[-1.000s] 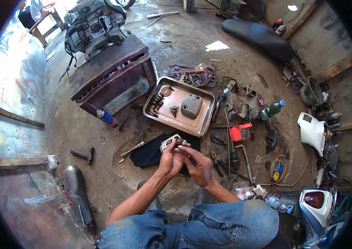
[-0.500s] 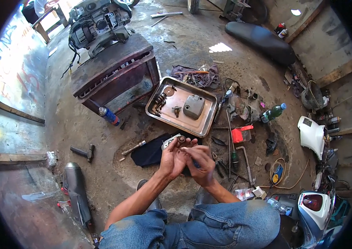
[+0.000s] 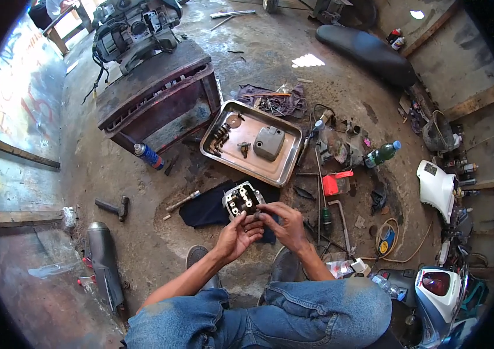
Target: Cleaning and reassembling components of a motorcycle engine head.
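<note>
My left hand [image 3: 235, 239] is palm up just in front of a cylinder head [image 3: 234, 203], its fingers curled and its thumb against a small dark part too small to name. Across from it, my right hand [image 3: 288, 228] pinches thumb and forefinger together near the left fingertips; what lies in that pinch is hidden. The cylinder head rests on a dark cloth [image 3: 201, 213], its open side with several round holes facing up. Beyond it, a metal tray [image 3: 246, 167] bears a grey cover [image 3: 269, 143], a small metal fitting [image 3: 244, 149] and several dark parts.
A spray can [image 3: 148, 156], a hammer [image 3: 114, 206] and an exhaust muffler [image 3: 105, 264] lie to the left. On the right are a red box [image 3: 331, 185], a green bottle [image 3: 383, 154] and several long tools. An engine [image 3: 136, 35] sits on a wooden stand [image 3: 157, 99].
Both hands have drawn back toward me and lower, uncovering the cylinder head. A round metal part that showed at my left fingertips is no longer clearly visible. The view has shifted slightly.
</note>
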A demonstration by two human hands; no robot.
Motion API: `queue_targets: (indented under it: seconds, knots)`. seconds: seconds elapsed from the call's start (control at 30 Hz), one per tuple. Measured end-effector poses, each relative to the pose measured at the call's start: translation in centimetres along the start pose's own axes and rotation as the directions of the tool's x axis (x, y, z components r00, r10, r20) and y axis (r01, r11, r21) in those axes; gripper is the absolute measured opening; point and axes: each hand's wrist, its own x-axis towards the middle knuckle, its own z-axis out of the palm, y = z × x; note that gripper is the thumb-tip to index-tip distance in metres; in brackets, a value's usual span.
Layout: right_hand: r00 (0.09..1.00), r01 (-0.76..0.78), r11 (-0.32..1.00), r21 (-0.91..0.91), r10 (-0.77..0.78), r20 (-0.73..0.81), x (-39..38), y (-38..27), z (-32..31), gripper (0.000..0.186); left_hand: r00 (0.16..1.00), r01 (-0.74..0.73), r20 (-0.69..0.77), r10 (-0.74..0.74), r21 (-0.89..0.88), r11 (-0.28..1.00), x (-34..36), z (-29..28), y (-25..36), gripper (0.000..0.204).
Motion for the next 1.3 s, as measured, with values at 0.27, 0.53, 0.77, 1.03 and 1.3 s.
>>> queue_targets:
  seconds: [0.27, 0.53, 0.77, 1.03, 1.3]
  knots:
    - [0.929, -0.226, 0.934, 0.278, 0.292, -0.226, -1.0, -0.5, 1.0, 0.028, 0.912, -0.248, -0.209, 0.354, 0.406, 0.88, -1.1, -4.2, 1.1, 0.039]
    - [0.995, 0.016, 0.986, -0.167, -0.032, -0.091, -2.5, 4.4, 5.9, 0.031, 0.811, -0.196, -0.266, 0.522, 0.717, 0.669, -0.2, -6.3, 1.0, 0.038]
    - [0.981, 0.123, 0.936, -0.33, -0.166, -0.104, -2.5, 6.1, 7.7, 0.028, 0.787, -0.134, -0.222, 0.575, 0.849, 0.511, 0.5, -8.2, 0.2, 0.042]
    - [0.973, 0.167, 0.91, -0.38, -0.214, -0.085, -2.4, 7.1, 8.1, 0.025, 0.806, -0.069, -0.103, 0.584, 0.962, 0.265, -0.2, -5.3, -0.2, 0.035]
    - [0.967, 0.171, 0.903, -0.394, -0.231, -0.108, -2.2, 7.1, 8.0, 0.026, 0.819, -0.022, -0.144, 0.555, 0.959, 0.282, 0.9, -4.4, 1.2, 0.045]
